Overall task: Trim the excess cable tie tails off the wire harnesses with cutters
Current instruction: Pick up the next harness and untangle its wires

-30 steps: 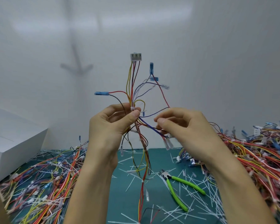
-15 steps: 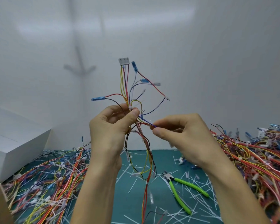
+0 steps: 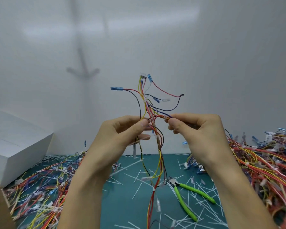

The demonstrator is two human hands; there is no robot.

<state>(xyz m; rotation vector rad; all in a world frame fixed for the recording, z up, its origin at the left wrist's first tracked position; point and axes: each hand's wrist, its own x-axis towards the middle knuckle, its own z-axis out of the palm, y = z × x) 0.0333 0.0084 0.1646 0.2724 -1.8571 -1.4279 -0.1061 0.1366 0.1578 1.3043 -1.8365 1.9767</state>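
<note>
Here, the multicoloured wire harness of thin red, yellow, black, blue and white strands is held up in the air in front of a plain white wall, between both hands. Its trunk is bound at several spots by small white cable ties. At the top it fans out into loose branches that end in a pale plastic connector block and several blue-sleeved terminals. Its lower part hangs between the forearms down to the teal work mat. The left hand pinches the trunk between thumb and forefinger, with the other fingers curled behind it. The right hand pinches a side branch of red, blue and yellow wires at its fingertips, just to the right of the trunk. Thin white cut-off tie tails lie scattered over the mat. The green-handled cutters rest on the mat with handles spread; neither hand touches them. Their metal nose lies close to the harness's hanging end, though whether they touch cannot be told. A tangled heap of similar coloured harnesses rises at the right, and a flatter heap of the same kind spreads at the left. A white cardboard box stands behind the left heap against the wall.
</note>
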